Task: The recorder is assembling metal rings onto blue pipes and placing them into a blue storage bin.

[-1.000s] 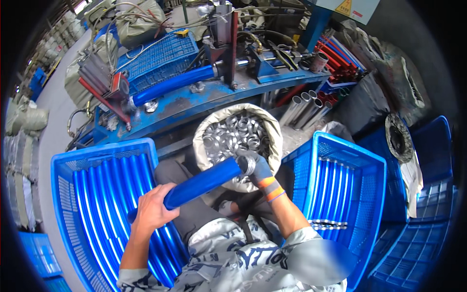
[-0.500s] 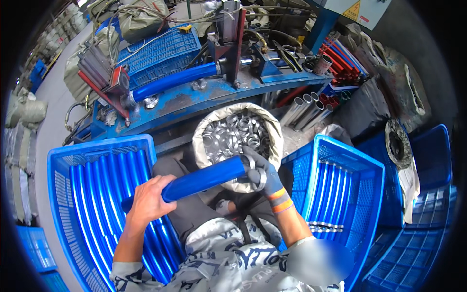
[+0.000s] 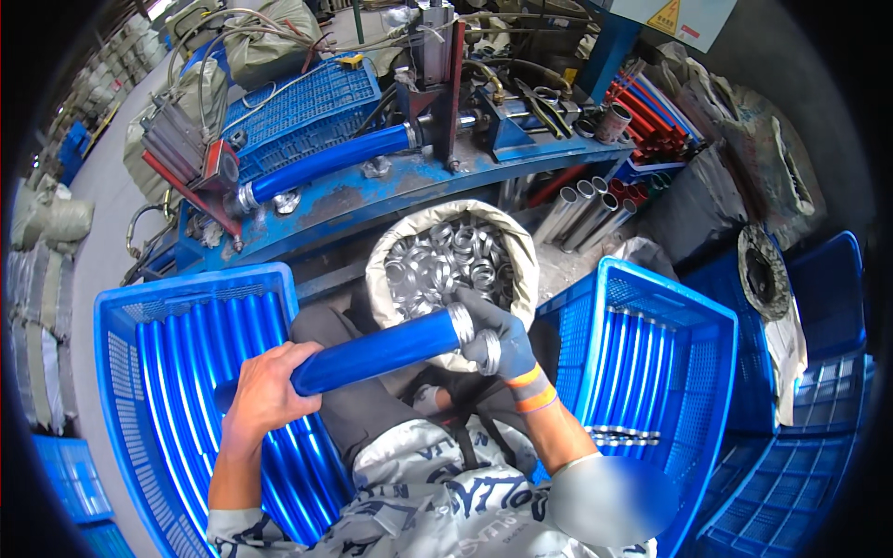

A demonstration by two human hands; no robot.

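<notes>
While left hand [image 3: 272, 383] holds tube [image 3: 386, 352], sack [image 3: 526, 270] contains rings [image 3: 448, 260]

A factory workshop set up for tube work: a blue steel bench [image 3: 349, 193] carries clamping machinery with a blue tube [image 3: 330, 166] fixed along it, pliers [image 3: 542, 107] lying among the fittings. A grey panel [image 3: 707, 20] bears a yellow warning triangle [image 3: 664, 17]. Below, a cloth sack [image 3: 378, 270] brims with silver rings [image 3: 456, 265], between a left crate [image 3: 195, 281] and a right crate [image 3: 705, 381], both plastic and holding tubes in rows. Bare metal pipes [image 3: 595, 209] stand near the bench; stacked bundles [image 3: 42, 339] line the grey floor [image 3: 104, 186].
</notes>
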